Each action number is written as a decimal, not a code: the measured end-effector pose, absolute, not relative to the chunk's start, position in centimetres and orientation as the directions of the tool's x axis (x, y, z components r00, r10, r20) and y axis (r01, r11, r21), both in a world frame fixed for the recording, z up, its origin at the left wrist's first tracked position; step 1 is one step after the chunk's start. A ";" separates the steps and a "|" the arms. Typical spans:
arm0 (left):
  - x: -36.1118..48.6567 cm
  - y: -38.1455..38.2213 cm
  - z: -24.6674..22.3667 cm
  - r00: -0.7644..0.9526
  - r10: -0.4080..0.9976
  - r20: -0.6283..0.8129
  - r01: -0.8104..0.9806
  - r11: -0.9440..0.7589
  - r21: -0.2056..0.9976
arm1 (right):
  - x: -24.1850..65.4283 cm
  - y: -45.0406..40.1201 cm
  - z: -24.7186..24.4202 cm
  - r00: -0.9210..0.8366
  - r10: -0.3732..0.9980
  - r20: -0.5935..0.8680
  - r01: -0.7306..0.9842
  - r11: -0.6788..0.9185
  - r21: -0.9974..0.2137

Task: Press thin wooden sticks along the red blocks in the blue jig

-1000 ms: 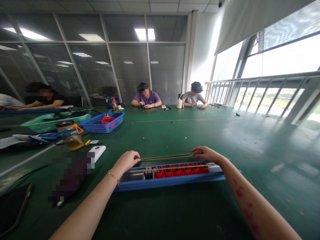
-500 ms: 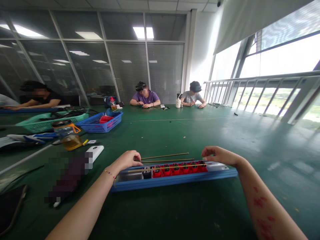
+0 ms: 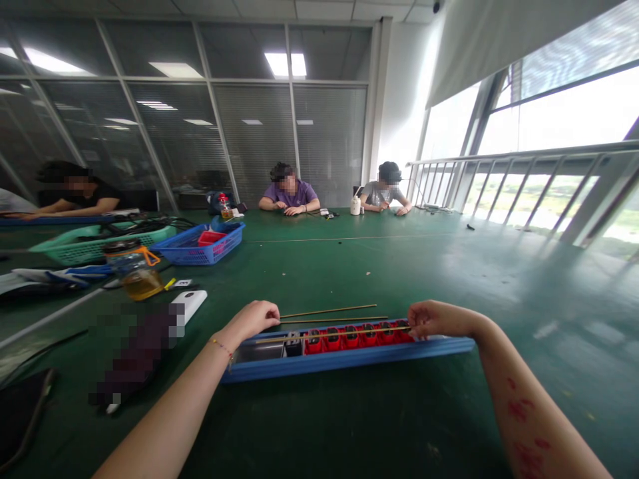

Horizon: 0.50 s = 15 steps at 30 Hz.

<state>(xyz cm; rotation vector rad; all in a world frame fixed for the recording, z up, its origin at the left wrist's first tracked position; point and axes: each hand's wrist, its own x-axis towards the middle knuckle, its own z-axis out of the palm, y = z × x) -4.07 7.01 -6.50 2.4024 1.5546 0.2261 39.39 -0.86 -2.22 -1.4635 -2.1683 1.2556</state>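
Note:
A long blue tray (image 3: 344, 362) lies across the table in front of me. Inside it is a row of red holders (image 3: 351, 338) with dark tops, and a black block (image 3: 293, 344) beside them. One thin gold-coloured rod (image 3: 329, 333) rests lengthwise over the row. My right hand (image 3: 442, 319) is closed in a pinch at this rod's right end. Behind the tray's far side lie two more thin rods (image 3: 327, 311). At their left ends my left hand (image 3: 255, 318) has its fingertips pressed together; what sits between them is hidden.
To the left are a white-ended object (image 3: 190, 305), partly blurred, a jar of amber liquid (image 3: 137, 276), a blue basket (image 3: 210, 251) and a green basket (image 3: 64, 247). A dark tablet-like device (image 3: 22, 412) lies near left. Several people sit around the table (image 3: 319, 269).
My left fingers have closed and shifted slightly left to the rods behind the tray. My right hand has come down and pinched together at the tray rod's right end.

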 end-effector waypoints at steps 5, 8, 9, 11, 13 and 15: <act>-4.3 7.1 -6.6 0.390 0.921 -0.007 0.885 -0.372 0.279 | 39.5 -0.9 -1.7 -0.472 0.861 -0.192 0.600 0.154 -0.785; -4.5 7.2 -6.8 0.353 0.936 -0.007 0.901 -0.338 0.273 | 40.0 -0.7 -1.8 -0.345 0.938 -0.009 0.540 0.191 -0.819; -4.6 7.2 -6.9 0.343 0.939 -0.007 0.905 -0.328 0.273 | 40.3 -0.5 -1.9 -0.272 0.959 0.074 0.518 0.211 -0.829; -4.7 7.2 -7.0 0.333 0.943 0.002 0.908 -0.321 0.269 | 41.0 -0.2 -2.4 -0.128 0.967 0.219 0.481 0.254 -0.839; -4.8 7.3 -7.1 0.330 0.944 0.017 0.909 -0.323 0.262 | 42.0 0.2 -2.9 -0.029 0.955 0.294 0.447 0.276 -0.851; -4.9 7.3 -7.3 0.328 0.944 0.032 0.910 -0.325 0.256 | 43.0 0.5 -3.4 0.032 0.953 0.300 0.398 0.263 -0.879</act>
